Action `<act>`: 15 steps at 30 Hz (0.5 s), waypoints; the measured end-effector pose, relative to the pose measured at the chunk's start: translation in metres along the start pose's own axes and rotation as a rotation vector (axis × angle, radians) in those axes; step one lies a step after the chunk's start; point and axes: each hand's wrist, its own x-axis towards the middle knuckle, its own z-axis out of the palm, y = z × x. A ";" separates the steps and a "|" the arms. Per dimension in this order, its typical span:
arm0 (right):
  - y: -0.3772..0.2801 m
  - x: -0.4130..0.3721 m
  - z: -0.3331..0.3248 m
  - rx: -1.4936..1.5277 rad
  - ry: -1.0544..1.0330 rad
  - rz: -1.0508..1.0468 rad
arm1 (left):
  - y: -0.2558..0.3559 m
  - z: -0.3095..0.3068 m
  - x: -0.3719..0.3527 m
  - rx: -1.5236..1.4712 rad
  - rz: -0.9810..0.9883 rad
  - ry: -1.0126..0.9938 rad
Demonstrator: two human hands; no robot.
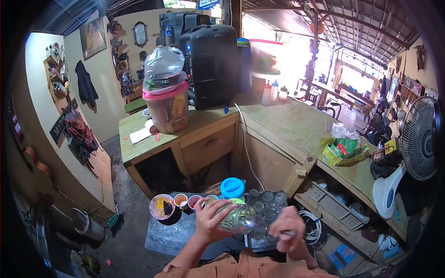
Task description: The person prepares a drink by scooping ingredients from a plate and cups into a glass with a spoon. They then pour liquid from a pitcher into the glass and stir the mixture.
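Note:
My left hand point(211, 221) is wrapped round a clear glass jar point(240, 218) with green showing through its side. The jar is tilted on its side, its mouth toward my right hand. Motion blurs my right hand point(288, 229); its fingers are curled round a small greyish thing that I cannot make out. Beneath and beyond the jar, several upturned drinking glasses point(270, 215) stand on the low table point(160, 235). A blue lid point(232, 187) lies behind the jar. Left of my left hand are a bowl point(162, 207) with yellow and dark contents and a small orange cup point(181, 200).
A wooden counter point(273, 120) wraps round the front, carrying a black speaker point(211, 67), a pink-lidded bucket point(167, 109) and sauce bottles point(267, 94). To the right are a fan point(419, 139), a green-and-yellow package point(343, 150) and a coiled white cable point(311, 225).

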 end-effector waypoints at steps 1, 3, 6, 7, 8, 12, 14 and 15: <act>0.000 0.003 -0.001 0.002 -0.001 0.000 | -0.001 -0.001 0.000 0.002 -0.001 0.001; -0.004 0.011 -0.002 -0.210 -0.082 0.036 | -0.002 -0.004 -0.001 -0.010 -0.030 0.015; 0.011 0.011 0.024 -0.199 -0.185 0.112 | 0.000 -0.006 0.002 -0.052 0.001 -0.053; 0.007 0.014 0.017 -0.201 -0.184 0.106 | -0.002 -0.005 0.000 -0.051 0.005 -0.050; -0.002 0.020 0.002 -0.270 -0.171 0.073 | -0.005 -0.002 -0.005 -0.119 -0.029 -0.063; -0.010 0.031 -0.011 -0.337 -0.178 0.028 | -0.006 -0.007 -0.008 -0.381 -0.170 -0.121; -0.002 0.029 0.008 -0.292 -0.345 0.085 | -0.007 -0.008 -0.008 -0.524 -0.207 -0.182; -0.002 0.030 0.008 -0.292 -0.343 0.083 | -0.009 -0.006 -0.010 -0.523 -0.205 -0.183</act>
